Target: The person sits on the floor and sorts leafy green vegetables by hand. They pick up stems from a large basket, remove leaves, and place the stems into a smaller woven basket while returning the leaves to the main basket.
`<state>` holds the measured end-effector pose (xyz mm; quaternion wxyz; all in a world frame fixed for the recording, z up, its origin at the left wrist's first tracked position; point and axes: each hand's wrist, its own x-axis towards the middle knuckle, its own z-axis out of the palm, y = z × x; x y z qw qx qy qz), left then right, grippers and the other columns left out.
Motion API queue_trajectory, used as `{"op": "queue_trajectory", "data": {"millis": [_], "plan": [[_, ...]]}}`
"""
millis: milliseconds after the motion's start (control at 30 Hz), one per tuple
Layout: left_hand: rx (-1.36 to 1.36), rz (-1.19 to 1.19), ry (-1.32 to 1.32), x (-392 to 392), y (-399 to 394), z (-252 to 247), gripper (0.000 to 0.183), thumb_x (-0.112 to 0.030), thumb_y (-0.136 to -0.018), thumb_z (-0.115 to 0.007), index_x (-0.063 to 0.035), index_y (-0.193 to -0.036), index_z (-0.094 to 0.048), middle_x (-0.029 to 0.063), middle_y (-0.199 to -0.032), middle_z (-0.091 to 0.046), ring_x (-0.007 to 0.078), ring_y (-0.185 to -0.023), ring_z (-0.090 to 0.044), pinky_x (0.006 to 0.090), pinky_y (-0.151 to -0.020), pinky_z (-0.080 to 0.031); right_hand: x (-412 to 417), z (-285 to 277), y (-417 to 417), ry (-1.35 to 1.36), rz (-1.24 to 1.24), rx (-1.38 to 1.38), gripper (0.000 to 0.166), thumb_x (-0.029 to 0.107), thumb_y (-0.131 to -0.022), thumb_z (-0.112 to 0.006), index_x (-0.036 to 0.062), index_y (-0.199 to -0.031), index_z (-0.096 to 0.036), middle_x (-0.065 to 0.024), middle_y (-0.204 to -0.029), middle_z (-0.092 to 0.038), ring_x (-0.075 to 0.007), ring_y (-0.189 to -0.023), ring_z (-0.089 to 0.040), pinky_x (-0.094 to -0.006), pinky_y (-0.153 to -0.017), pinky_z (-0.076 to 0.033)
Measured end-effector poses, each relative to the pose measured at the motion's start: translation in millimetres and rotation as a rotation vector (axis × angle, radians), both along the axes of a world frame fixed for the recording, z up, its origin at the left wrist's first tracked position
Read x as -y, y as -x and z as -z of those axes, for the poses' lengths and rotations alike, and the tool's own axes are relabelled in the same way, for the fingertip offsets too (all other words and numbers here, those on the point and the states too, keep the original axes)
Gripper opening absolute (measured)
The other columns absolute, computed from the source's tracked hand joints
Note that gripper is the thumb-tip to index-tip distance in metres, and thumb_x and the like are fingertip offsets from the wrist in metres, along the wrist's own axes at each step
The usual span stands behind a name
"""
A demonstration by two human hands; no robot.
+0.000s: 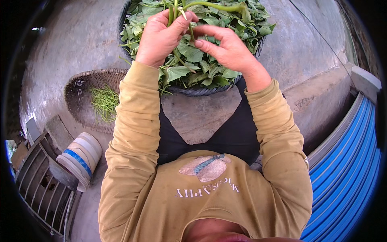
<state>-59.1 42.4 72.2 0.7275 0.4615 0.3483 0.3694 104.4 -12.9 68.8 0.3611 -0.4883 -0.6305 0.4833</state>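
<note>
In the head view, my left hand (166,34) grips several green leaf stems (175,13) between thumb and fingers. A thicker pale-green stalk (217,5) arches from there to the right. My right hand (225,48) is beside it, thumb and forefinger at the lower part of one thin stem. Some of its fingers are blurred, and whether they pinch the stem is unclear. Below both hands is a large round dark woven basket (199,90), heaped with green leaves (193,54) on stems.
A shallow wicker basket (75,81) at left holds thin green stems (104,103), partly behind my left sleeve. A white bucket with a blue band (80,160) lies tilted near a metal rack (42,187). Blue corrugated sheeting (344,163) stands at right, below a concrete ledge (317,87).
</note>
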Motion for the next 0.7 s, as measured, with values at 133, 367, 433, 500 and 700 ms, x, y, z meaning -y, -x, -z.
{"op": "queue_trajectory", "data": {"millis": [133,367,433,500,700], "plan": [[0.091,-0.082,0.109,-5.2,7.3,-0.8,0.018,-0.021,-0.088,-0.053,-0.0026,-0.090,-0.056,-0.0050,-0.060,-0.041,0.0005,-0.043,-0.028,0.0149,-0.037,-0.021,1.5,-2.0,-4.4,0.145,-0.006,0.143,0.022,0.019,-0.085,-0.055,-0.0012,-0.088,-0.061,-0.0003,-0.071,-0.058,-0.0067,-0.068,-0.051,-0.0213,-0.063,-0.043],[0.251,-0.325,0.170,-13.4,13.9,5.3,0.018,-0.021,-0.089,-0.051,-0.0029,-0.088,-0.052,-0.0019,-0.062,-0.041,0.0052,-0.047,-0.032,0.0176,-0.039,-0.026,6.2,0.7,-15.9,0.243,0.028,0.147,0.023,0.020,-0.087,-0.053,-0.0018,-0.080,-0.059,0.0006,-0.067,-0.057,-0.0073,-0.061,-0.050,-0.0220,-0.057,-0.042],[0.272,-0.400,0.190,-15.7,15.2,6.3,0.018,-0.021,-0.089,-0.050,-0.0032,-0.087,-0.051,-0.0017,-0.062,-0.040,0.0058,-0.048,-0.033,0.0181,-0.040,-0.026,6.7,-4.1,-15.6,0.144,0.076,0.215,0.024,0.019,-0.087,-0.052,-0.0022,-0.079,-0.059,0.0007,-0.066,-0.056,-0.0076,-0.058,-0.049,-0.0220,-0.055,-0.042],[0.274,-0.440,0.158,-16.0,14.5,7.6,0.018,-0.021,-0.089,-0.050,-0.0035,-0.087,-0.050,-0.0009,-0.063,-0.040,0.0074,-0.050,-0.034,0.0197,-0.041,-0.027,8.5,-3.2,-9.5,-0.092,0.289,0.126,0.023,0.017,-0.088,-0.049,-0.0007,-0.077,-0.058,-0.0013,-0.064,-0.056,-0.0093,-0.056,-0.052,-0.0230,-0.051,-0.043],[0.338,-0.663,0.057,-28.0,35.8,8.2,0.016,-0.019,-0.089,-0.049,-0.0029,-0.088,-0.049,0.0009,-0.067,-0.040,0.0095,-0.054,-0.035,0.0217,-0.043,-0.029,3.6,1.8,-47.5,0.048,0.601,-0.398,0.018,0.010,-0.086,-0.047,0.0012,-0.075,-0.058,-0.0055,-0.063,-0.058,-0.0128,-0.046,-0.053,-0.0267,-0.052,-0.044]]}}
